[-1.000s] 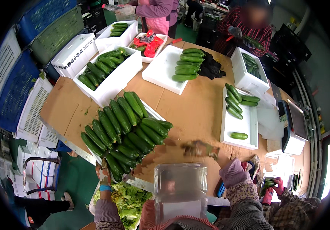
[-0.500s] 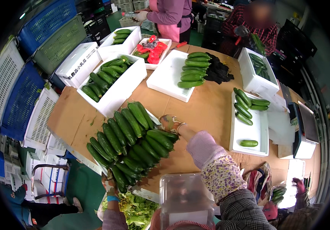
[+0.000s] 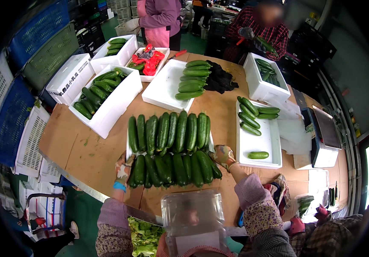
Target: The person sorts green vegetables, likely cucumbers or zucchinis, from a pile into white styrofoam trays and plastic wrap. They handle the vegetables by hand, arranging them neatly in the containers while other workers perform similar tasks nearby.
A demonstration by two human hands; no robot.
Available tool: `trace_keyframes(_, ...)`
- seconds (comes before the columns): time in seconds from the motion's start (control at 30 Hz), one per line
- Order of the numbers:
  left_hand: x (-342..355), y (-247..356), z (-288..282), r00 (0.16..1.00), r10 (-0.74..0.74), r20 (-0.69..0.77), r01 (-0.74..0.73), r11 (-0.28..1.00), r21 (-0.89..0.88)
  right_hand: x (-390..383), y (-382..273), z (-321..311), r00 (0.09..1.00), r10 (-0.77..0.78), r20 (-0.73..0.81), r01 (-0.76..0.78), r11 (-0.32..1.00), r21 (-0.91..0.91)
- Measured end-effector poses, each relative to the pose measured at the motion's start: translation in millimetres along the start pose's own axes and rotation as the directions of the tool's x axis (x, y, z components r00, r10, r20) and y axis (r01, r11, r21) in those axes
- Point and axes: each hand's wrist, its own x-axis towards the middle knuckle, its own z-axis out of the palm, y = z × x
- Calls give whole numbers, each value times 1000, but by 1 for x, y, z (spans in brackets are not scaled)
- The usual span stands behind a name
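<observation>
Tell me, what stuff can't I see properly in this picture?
All in the head view:
- Foam tray between the hands: its floor is hidden under the cucumbers.
- Worker in purple: the head is cut off by the top edge.
- Lettuce: partly cut off by the bottom edge.

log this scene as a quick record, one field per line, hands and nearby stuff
left hand: camouflage-gloved, at the left edge of a white tray, fingers partly hidden
right hand: camouflage-gloved, at that tray's right edge
tray load: dark green cucumbers, two rows, one nearer the wearer
near side: clear plastic container; leafy greens below the table edge
right side: second white tray holding more cucumbers
far side: person in red checks
</observation>
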Motion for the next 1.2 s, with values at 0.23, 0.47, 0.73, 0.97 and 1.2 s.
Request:
trace_keyframes(0.23,86,15,51,975,207,76,-220,907,359,-21,37,-2,982,185,-45,-184,983,30)
trace_keyframes(0.47,101,31,68,967,223,121,-250,917,311,-12,51,-2,979,195,58,-197,980,30)
trace_keyframes(0.73,120,51,66,972,-24,235,-102,856,507,-18,69,-11,995,31,-96,-43,992,-116)
trace_keyframes(0.97,86,41,40,996,-57,70,59,998,-23,-6,77,-13,935,350,-53,-252,763,595)
trace_keyframes(1.2,-27,-4,-20,944,-83,318,278,717,-639,-6,56,-20,862,498,-93,-295,643,707)
